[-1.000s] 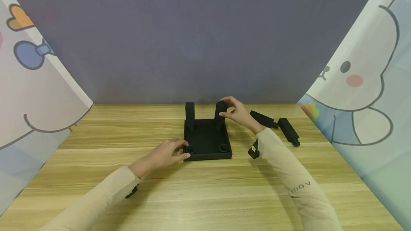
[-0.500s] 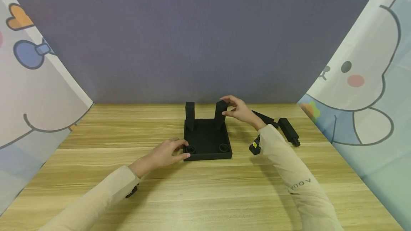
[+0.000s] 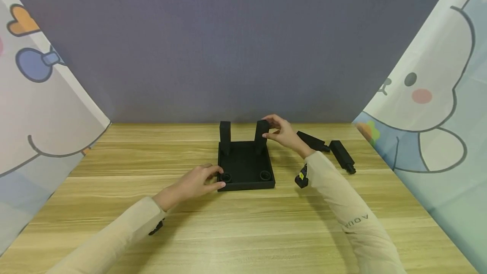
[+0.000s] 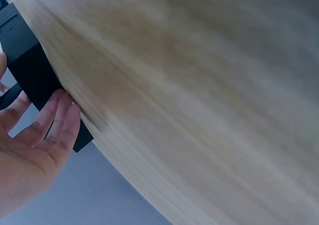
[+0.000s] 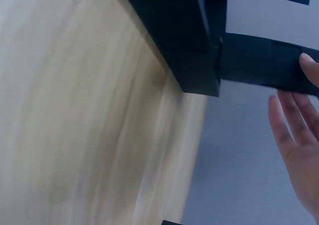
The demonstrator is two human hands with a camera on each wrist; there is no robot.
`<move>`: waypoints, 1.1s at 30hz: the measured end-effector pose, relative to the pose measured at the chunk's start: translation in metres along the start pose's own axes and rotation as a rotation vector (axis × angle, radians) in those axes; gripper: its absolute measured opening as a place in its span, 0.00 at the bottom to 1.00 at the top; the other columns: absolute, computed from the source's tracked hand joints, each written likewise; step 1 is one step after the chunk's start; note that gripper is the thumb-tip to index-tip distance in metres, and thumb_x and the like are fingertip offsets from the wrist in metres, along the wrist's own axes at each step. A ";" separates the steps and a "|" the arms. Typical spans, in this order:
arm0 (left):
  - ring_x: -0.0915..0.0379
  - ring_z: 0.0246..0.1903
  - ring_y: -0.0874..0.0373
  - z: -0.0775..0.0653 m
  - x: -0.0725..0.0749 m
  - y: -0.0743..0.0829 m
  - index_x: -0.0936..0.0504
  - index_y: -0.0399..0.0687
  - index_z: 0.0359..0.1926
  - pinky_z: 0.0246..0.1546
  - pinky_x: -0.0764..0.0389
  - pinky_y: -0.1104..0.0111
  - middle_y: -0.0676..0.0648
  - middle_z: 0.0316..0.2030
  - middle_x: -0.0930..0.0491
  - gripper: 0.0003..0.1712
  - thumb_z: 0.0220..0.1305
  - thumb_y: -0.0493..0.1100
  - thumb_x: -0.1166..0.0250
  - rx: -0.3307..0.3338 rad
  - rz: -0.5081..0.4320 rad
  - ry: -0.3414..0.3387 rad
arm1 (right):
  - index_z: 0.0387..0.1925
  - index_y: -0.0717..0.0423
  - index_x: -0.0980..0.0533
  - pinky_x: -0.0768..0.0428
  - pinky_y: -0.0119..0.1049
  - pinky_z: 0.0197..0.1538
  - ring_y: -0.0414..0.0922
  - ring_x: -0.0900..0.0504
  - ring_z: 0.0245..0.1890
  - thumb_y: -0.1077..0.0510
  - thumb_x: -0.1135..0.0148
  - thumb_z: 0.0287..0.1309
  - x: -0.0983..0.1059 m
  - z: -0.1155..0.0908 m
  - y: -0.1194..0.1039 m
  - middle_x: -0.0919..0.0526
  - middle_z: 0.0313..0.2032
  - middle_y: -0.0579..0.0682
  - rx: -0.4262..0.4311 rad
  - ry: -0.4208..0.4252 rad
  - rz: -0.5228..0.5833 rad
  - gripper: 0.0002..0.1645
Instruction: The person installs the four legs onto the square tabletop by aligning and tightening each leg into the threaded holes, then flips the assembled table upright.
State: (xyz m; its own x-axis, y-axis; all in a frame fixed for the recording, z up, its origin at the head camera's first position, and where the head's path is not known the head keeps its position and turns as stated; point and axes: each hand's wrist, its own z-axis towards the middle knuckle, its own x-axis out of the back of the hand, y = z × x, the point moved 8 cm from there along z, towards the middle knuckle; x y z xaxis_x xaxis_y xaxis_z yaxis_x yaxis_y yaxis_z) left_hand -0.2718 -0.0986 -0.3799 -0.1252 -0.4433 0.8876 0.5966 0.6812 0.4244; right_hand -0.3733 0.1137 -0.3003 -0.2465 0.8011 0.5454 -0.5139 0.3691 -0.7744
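A shallow square black base (image 3: 245, 162) lies on the table with two square black legs standing at its far corners. The right hand (image 3: 283, 135) pinches the upper part of the right leg (image 3: 261, 138) between thumb and fingers. In the right wrist view that leg (image 5: 259, 60) rises from the base's corner (image 5: 192, 68). The left leg (image 3: 225, 136) stands untouched. At the base's near left corner, the left hand (image 3: 192, 184) grips the wall. Its fingers (image 4: 65, 125) lie along the outer side in the left wrist view. Round sockets (image 3: 265, 175) sit at both near corners.
Two loose black legs, one (image 3: 311, 141) behind the right forearm and another (image 3: 341, 154) farther right, lie on the wooden table (image 3: 243, 231). Each has a narrower end piece. A grey panel (image 3: 228, 54) rises behind the table, and cartoon-printed cloths (image 3: 426, 109) hang at both sides.
The right thumb and fingers have shifted slightly on the right leg, with the wrist moving a little up and back down. The left hand and the base have stayed in place.
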 end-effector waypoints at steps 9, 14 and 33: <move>0.24 0.36 0.57 0.000 0.001 0.000 0.24 0.47 0.49 0.36 0.21 0.67 0.45 0.42 0.21 0.22 0.60 0.55 0.40 0.002 0.007 0.009 | 0.52 0.67 0.33 0.23 0.52 0.43 0.61 0.24 0.46 0.66 0.35 0.50 0.000 -0.003 0.001 0.25 0.47 0.65 -0.043 0.088 -0.059 0.27; 0.24 0.36 0.58 0.000 0.001 0.000 0.24 0.47 0.49 0.36 0.22 0.67 0.45 0.42 0.21 0.21 0.60 0.55 0.40 0.012 0.007 0.004 | 0.54 0.67 0.34 0.24 0.52 0.44 0.62 0.25 0.48 0.67 0.36 0.51 0.001 -0.003 -0.005 0.27 0.48 0.66 -0.036 0.046 -0.070 0.28; 0.24 0.37 0.57 0.000 0.001 -0.001 0.24 0.48 0.49 0.36 0.21 0.67 0.45 0.43 0.21 0.22 0.60 0.55 0.40 0.015 0.015 0.008 | 0.55 0.60 0.31 0.22 0.51 0.41 0.58 0.22 0.44 0.61 0.33 0.49 0.004 0.008 0.022 0.24 0.47 0.61 0.029 0.027 -0.137 0.30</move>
State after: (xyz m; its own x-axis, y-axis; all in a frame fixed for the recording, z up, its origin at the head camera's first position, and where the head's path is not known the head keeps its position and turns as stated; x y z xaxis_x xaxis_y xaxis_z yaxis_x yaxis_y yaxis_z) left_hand -0.2723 -0.0994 -0.3797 -0.1101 -0.4372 0.8926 0.5866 0.6963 0.4135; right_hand -0.3921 0.1215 -0.3124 -0.1505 0.7564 0.6365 -0.5650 0.4625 -0.6833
